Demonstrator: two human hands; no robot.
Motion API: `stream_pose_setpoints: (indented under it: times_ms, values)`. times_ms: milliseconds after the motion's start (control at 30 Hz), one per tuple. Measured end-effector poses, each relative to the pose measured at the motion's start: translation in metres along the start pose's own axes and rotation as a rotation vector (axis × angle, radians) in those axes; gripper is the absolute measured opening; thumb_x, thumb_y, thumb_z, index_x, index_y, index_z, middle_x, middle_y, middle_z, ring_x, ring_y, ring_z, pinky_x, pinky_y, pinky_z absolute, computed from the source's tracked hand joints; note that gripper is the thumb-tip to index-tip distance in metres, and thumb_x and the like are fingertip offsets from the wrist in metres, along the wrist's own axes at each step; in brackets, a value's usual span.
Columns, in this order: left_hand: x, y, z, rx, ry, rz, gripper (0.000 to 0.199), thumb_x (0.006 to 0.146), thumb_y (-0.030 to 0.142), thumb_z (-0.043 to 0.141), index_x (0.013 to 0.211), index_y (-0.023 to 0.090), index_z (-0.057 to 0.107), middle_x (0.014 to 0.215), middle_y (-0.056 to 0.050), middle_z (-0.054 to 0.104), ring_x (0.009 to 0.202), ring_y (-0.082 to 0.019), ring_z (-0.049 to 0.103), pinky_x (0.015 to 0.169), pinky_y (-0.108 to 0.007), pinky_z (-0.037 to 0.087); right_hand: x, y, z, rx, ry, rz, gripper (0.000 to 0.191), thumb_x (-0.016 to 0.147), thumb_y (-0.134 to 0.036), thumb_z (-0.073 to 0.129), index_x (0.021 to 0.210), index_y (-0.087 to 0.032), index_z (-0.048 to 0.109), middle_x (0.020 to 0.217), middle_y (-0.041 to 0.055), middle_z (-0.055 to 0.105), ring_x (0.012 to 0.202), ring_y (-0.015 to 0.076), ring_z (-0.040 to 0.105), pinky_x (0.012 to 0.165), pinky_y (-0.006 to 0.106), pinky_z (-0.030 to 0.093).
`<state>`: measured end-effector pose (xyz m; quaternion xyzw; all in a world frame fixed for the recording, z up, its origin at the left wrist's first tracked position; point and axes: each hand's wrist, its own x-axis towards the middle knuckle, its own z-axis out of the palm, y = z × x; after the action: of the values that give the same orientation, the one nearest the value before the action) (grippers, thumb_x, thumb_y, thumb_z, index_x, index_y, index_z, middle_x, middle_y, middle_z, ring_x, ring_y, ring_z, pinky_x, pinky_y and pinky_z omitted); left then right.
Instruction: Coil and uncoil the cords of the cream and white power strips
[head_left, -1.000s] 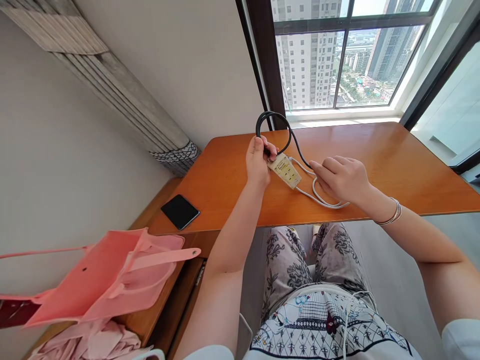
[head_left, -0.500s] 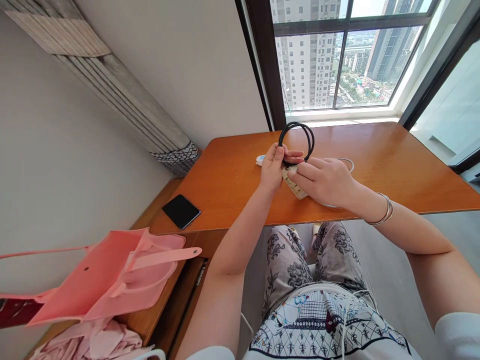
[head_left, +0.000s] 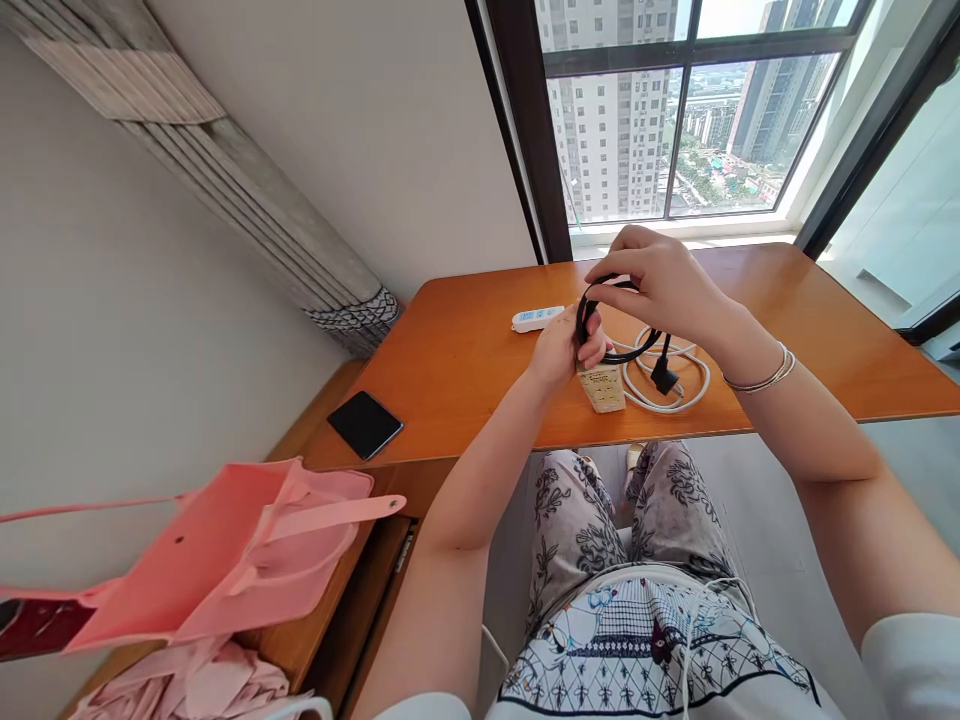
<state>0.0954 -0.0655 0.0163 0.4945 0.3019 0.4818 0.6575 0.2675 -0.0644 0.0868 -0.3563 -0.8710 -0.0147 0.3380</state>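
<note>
Over the wooden table, my left hand (head_left: 562, 345) has its fingers wrapped round a coiled black cable (head_left: 634, 352). My right hand (head_left: 660, 275) pinches the top of the same coil with thumb and fingertips. A black plug (head_left: 664, 376) hangs from the cable at the right. Below the hands lies a cream-coloured block with small print (head_left: 602, 390), partly hidden by my left hand. A looped white cord (head_left: 703, 385) lies to its right. Behind my left hand rests a white remote-like object (head_left: 534, 320).
A black phone (head_left: 365, 424) lies at the left of the table (head_left: 465, 380). A pink bag (head_left: 225, 560) stands at the lower left above pink cloth (head_left: 195, 685). Beyond the table's far edge is a window (head_left: 675, 140); a curtain (head_left: 262, 200) hangs at the left.
My right hand has moved up to the top of the black coil. The coil has tilted to the right, and its plug now hangs in view. More of the white cord and remote-like object shows.
</note>
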Motion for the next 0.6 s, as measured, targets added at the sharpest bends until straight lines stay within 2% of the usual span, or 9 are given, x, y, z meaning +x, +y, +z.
stream_pose_setpoints:
  times_ms: [167,300,433,600]
  values:
    - [-0.001,0.006,0.000,-0.035,-0.021,-0.039,0.058,0.099,0.069,0.046,0.065,0.023,0.039,0.042,0.010,0.024,0.033,-0.008,0.032,0.060,-0.030,0.056,-0.005,0.011,0.003,0.032,0.011,0.122,0.037,0.098,-0.048,0.056,0.099,-0.020,0.081,0.086,0.0056,0.064,0.078,0.0166,0.054,0.074,0.034,0.041]
    - [-0.002,0.006,-0.003,-0.015,-0.049,-0.048,0.056,0.098,0.064,0.054,0.065,0.022,0.040,0.042,0.011,0.023,0.033,-0.007,0.031,0.063,-0.028,0.056,-0.009,0.022,0.002,0.136,-0.119,0.203,0.044,0.099,-0.055,0.054,0.091,-0.019,0.078,0.069,0.0018,0.060,0.068,0.0140,0.051,0.069,0.033,0.041]
    - [-0.002,0.005,-0.009,-0.083,-0.031,-0.050,0.055,0.100,0.059,0.054,0.064,0.022,0.037,0.042,0.011,0.020,0.033,-0.006,0.027,0.061,-0.026,0.055,-0.018,0.038,0.010,0.482,-0.250,0.240,0.048,0.101,-0.059,0.051,0.099,-0.017,0.075,0.069,0.0014,0.060,0.065,0.0131,0.052,0.063,0.030,0.043]
    - [-0.003,0.001,-0.011,-0.208,0.078,-0.019,0.057,0.100,0.062,0.051,0.064,0.021,0.034,0.043,0.012,0.018,0.033,-0.005,0.024,0.058,-0.023,0.053,-0.037,0.047,0.041,0.903,-0.126,0.385,0.053,0.098,-0.064,0.054,0.113,-0.016,0.069,0.075,0.0007,0.060,0.067,0.0121,0.055,0.063,0.027,0.047]
